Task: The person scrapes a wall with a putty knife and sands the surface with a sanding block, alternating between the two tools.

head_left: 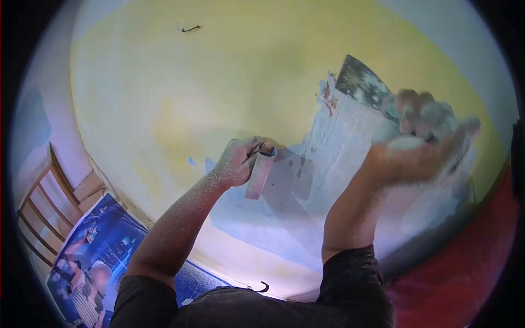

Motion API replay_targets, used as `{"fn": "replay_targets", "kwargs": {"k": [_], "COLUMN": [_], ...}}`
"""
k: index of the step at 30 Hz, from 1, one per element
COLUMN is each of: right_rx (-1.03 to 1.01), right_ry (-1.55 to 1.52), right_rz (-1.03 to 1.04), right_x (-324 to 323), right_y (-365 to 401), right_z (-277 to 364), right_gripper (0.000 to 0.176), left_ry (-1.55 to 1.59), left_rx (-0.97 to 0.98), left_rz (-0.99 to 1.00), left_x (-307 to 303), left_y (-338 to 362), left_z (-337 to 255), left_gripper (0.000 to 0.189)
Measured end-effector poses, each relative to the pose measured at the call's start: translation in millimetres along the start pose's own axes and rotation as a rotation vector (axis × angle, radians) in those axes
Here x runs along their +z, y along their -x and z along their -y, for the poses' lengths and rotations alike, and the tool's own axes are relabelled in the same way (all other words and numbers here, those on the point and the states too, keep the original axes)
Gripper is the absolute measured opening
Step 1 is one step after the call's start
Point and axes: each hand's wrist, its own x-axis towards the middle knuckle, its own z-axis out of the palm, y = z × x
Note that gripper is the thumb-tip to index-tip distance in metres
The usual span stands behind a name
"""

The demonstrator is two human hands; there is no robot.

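Observation:
My right hand [424, 123], dusty and a little blurred, is wrapped round the handle of a putty knife [362, 83]. Its wide, smeared metal blade points up and left, over the yellow wall beside a chipped patch [329, 95] with brown showing through. Lower and to the left, my left hand [240, 161] grips a pale rolled piece [260, 177] shaped like a short tube, its open end facing up. White dust coats both hands and the left forearm. Below the blade, a whitish-grey scraped area [342, 147] spreads down the wall.
A small dark hook or nail [191, 28] sticks out of the wall at upper left. On the lower left are a wooden slatted chair back [52, 197] and a blue printed sheet [104, 262]. Red material [459, 268] fills the lower right.

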Motion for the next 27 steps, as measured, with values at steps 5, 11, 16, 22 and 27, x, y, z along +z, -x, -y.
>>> {"fn": "replay_targets", "kwargs": {"k": [5, 11, 16, 22, 27], "right_rx": [0.008, 0.081, -0.113, 0.025, 0.056], "right_ry": [0.407, 0.259, 0.264, 0.184, 0.276], "right_rz": [-0.18, -0.212, -0.156, -0.026, -0.15], "right_x": [17, 23, 0, -6, 0], "right_y": [3, 9, 5, 6, 11], "right_z": [-15, -13, 6, 39, 15], "right_gripper": [0.048, 0.03, 0.033, 0.046, 0.039], "left_ry": [-0.014, 0.012, 0.04, 0.041, 0.04], "left_rx": [0.009, -0.051, -0.016, -0.007, -0.027], "left_rz": [0.006, 0.016, -0.008, -0.014, -0.01], "left_x": [1, -1, -3, -2, -1], "left_y": [3, 4, 2, 3, 1], "left_z": [3, -5, -6, -9, -9], "left_gripper": [0.05, 0.05, 0.049, 0.05, 0.05]}}
